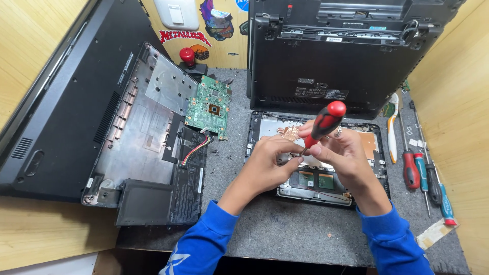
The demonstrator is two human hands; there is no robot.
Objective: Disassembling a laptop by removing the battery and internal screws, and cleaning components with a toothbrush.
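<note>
Both hands meet over the opened laptop base (pixel 367 147) lying on the grey table (pixel 285 229). The right hand (pixel 341 153) is grasping a red-and-black screwdriver (pixel 323 124), held tilted with its tip down. The left hand (pixel 270 163) is curled, fingertips touching the tip. Left lies another opened case (pixel 147 127) with a green circuit board (pixel 209 107). Behind, 1 closed laptop (pixel 326 56) stands.

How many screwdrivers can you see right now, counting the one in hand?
5. One red-and-black screwdriver is held in the right hand. Four lie on the mat at right: a red one, a blue-green one, a black one, and a blue one. More may be hidden.
</note>
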